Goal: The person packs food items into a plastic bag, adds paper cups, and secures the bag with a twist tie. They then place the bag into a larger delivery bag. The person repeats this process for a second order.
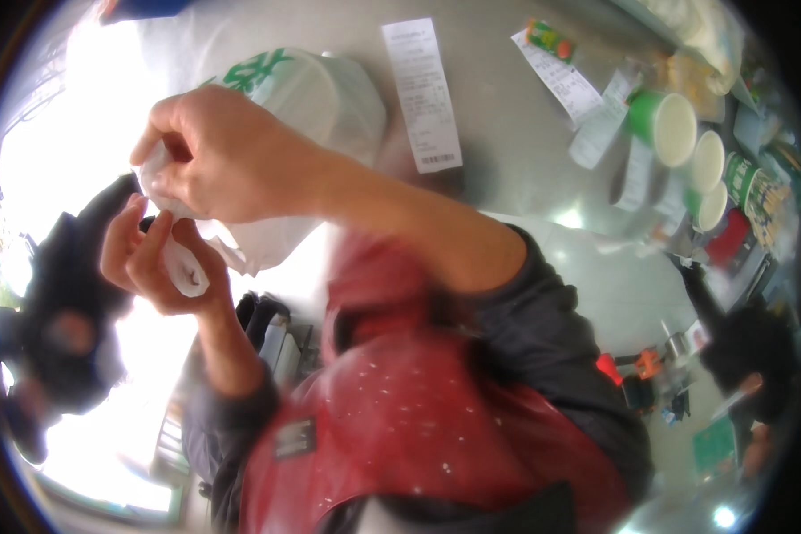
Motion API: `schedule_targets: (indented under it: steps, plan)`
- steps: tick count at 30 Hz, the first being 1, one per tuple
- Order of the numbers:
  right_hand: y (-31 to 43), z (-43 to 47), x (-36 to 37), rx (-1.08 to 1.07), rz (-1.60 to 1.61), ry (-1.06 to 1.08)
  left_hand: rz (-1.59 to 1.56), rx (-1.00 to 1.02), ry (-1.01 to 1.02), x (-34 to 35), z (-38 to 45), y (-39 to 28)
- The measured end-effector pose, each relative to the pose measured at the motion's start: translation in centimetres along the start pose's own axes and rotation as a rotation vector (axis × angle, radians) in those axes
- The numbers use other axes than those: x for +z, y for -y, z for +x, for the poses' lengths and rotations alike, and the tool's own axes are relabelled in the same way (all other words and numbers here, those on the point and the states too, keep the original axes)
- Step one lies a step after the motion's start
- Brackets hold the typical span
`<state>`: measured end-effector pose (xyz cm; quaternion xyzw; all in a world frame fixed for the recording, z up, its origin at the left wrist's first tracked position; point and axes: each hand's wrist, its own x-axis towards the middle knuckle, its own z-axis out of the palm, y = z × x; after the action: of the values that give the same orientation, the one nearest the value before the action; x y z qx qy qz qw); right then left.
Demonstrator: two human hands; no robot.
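A white plastic bag with green printing stands at the upper left on the metal counter, its contents hidden. My right hand reaches across from the right and pinches the bag's gathered top between thumb and fingers. Just below it, my left hand has a twisted loop of the same plastic running through its curled fingers. Both hands are close together at the bag's left side, and the right forearm covers part of it.
A printed receipt lies right of the bag. Another receipt lies under a small green packet. Green paper cups and a cup of wooden sticks stand at the right. One person is at the left, another at the right.
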<state>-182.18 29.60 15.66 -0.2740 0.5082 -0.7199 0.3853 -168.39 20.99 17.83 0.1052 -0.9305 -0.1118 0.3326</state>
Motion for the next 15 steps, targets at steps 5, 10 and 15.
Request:
schedule_targets:
  steps: [5, 10, 15]
  plan:
    - [0.5, -0.5, 0.2, -0.042, -0.107, -0.061, 0.128, 0.028, 0.046, -1.1, -0.6, -0.4]
    - [1.3, -0.8, 0.4, -0.025, -0.159, -0.042, 0.133, 0.009, 0.021, -1.5, -0.8, -0.7]
    - [1.4, -0.9, 0.4, 0.023, -0.171, 0.002, 0.133, -0.01, 0.035, -1.7, -0.6, -0.9]
